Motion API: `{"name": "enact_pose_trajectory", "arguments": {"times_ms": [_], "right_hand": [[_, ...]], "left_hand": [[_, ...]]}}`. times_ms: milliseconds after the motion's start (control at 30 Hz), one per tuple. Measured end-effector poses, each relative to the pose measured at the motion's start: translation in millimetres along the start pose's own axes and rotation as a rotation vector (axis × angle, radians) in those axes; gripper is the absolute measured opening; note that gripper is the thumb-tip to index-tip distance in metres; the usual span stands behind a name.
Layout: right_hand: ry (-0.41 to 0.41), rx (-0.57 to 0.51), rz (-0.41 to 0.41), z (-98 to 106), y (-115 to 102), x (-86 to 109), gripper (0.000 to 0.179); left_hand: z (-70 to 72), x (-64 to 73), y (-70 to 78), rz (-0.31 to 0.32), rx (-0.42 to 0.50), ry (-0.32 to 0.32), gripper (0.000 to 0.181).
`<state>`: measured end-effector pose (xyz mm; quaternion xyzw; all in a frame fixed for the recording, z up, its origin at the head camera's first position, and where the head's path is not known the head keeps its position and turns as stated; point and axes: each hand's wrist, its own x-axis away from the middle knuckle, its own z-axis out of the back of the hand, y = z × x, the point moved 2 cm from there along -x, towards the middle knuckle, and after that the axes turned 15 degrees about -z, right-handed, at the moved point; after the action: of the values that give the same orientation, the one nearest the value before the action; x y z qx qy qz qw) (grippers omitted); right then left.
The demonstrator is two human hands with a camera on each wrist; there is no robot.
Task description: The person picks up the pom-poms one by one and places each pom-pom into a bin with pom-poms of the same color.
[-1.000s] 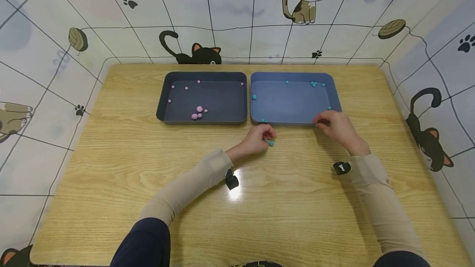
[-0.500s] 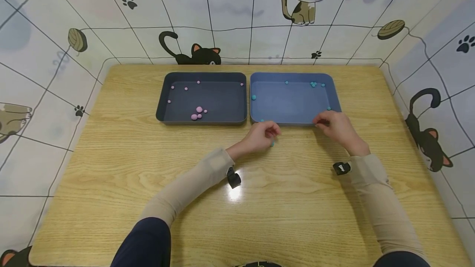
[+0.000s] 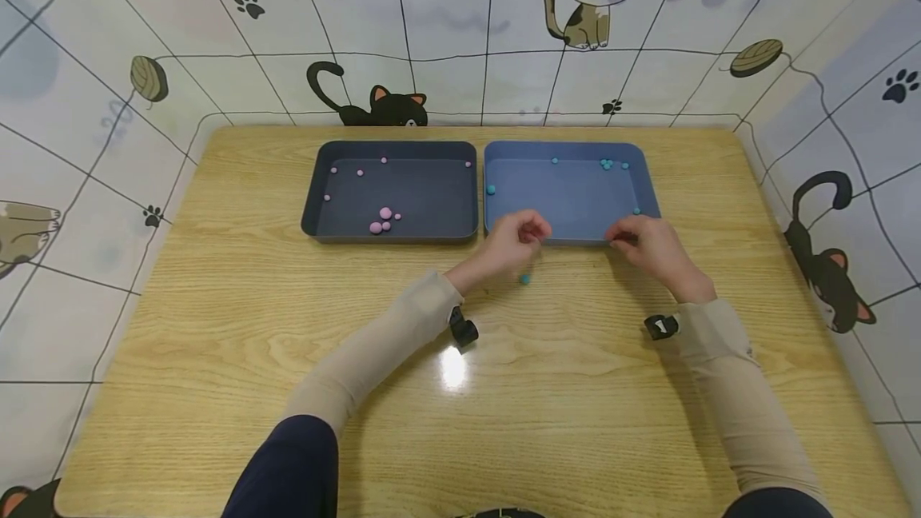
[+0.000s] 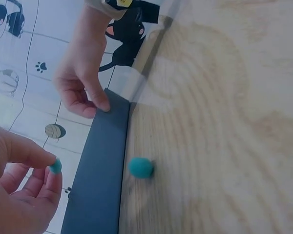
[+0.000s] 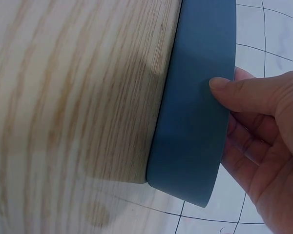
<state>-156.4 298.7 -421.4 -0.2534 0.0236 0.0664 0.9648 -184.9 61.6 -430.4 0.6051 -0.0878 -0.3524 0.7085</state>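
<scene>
My left hand (image 3: 507,246) is at the near left edge of the blue tray (image 3: 568,198). Between thumb and fingers it pinches a small teal ball (image 4: 55,166), plain in the left wrist view. Another teal ball (image 3: 525,279) lies on the table just in front of that tray. My right hand (image 3: 651,250) holds the tray's near wall toward the right corner; in the right wrist view the thumb (image 5: 222,87) lies on the outer face, with the fingers behind the rim. Inside the blue tray are several teal balls (image 3: 607,165), mostly along its sides.
A dark grey tray (image 3: 432,237) stands close on the left of the blue one and contains several pink balls (image 3: 385,213) of different sizes. Both sit near the back of the wooden table (image 3: 237,326). Walls printed with cats enclose the back and sides.
My left hand has picked up a teal ball from the table and moved forward to the blue tray's near edge. The right hand has stayed on the tray.
</scene>
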Motion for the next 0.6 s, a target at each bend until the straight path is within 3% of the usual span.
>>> {"name": "enact_pose_trajectory", "arguments": {"times_ms": [167, 600], "right_hand": [[0.007, -0.003, 0.007, 1, -2, 0.7, 0.013], [0.006, -0.006, 0.017, -1, 1, 0.1, 0.012]], "left_hand": [[2.8, -11.1, -2.2, -0.037, -0.007, 0.053, 0.02], [7.2, -33.2, -11.0, -0.026, -0.028, 0.128, 0.02]]}}
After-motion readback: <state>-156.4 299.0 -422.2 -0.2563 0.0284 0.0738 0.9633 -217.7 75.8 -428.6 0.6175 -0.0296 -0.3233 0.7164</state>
